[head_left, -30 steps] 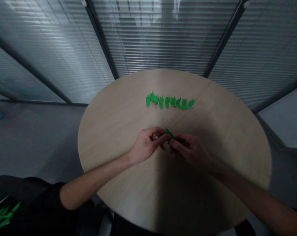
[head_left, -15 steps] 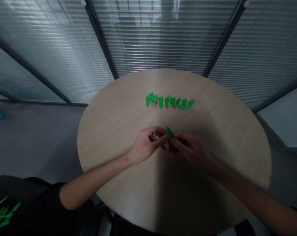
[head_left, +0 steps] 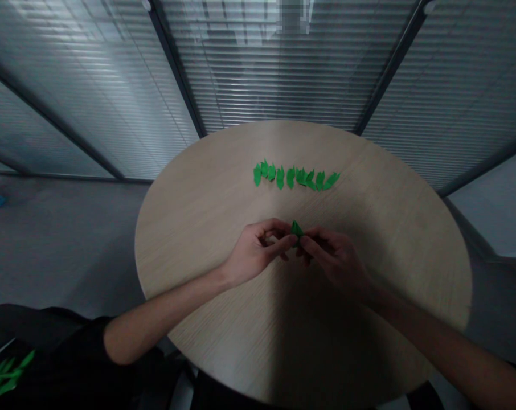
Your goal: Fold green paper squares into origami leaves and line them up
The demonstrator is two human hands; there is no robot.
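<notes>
Green paper leaf (head_left: 297, 229), or so it seems, since the dim light and fingers hide much of it, is pinched upright between both hands, above the middle of a round wooden table (head_left: 412, 239). The left hand (head_left: 256, 249) has its fingers curled, with the index finger (head_left: 283, 242) reaching in against the leaf. The right hand (head_left: 335, 259) presses its fingertips in from the other side, so the two hands nearly meet. Beyond them, well apart, a row of green leaves (head_left: 296, 176) lies across the tabletop. A bunch of green leaves (head_left: 4, 376) shows in the lower left corner, beside a dark sleeve (head_left: 57, 347)
</notes>
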